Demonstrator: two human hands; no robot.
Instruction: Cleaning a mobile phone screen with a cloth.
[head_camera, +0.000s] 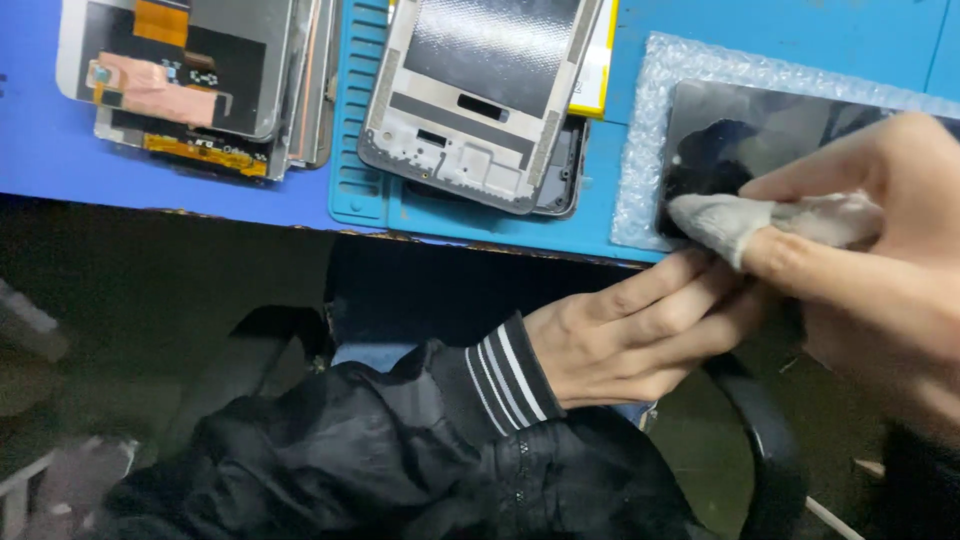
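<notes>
Blue table along the top, a blue mat on it. Black glass screen lies flat on bubble wrap at the right edge, long axis running away rightward. Left hand grips its near edge; right hand pinches a grey cloth against the glass. Phone frame sits left.

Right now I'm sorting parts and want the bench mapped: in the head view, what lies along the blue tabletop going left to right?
Stack of phone display panels with orange flex cables → grey metal phone mid-frame → glossy black phone screen on bubble wrap → right hand pressing a grey cloth.
</notes>
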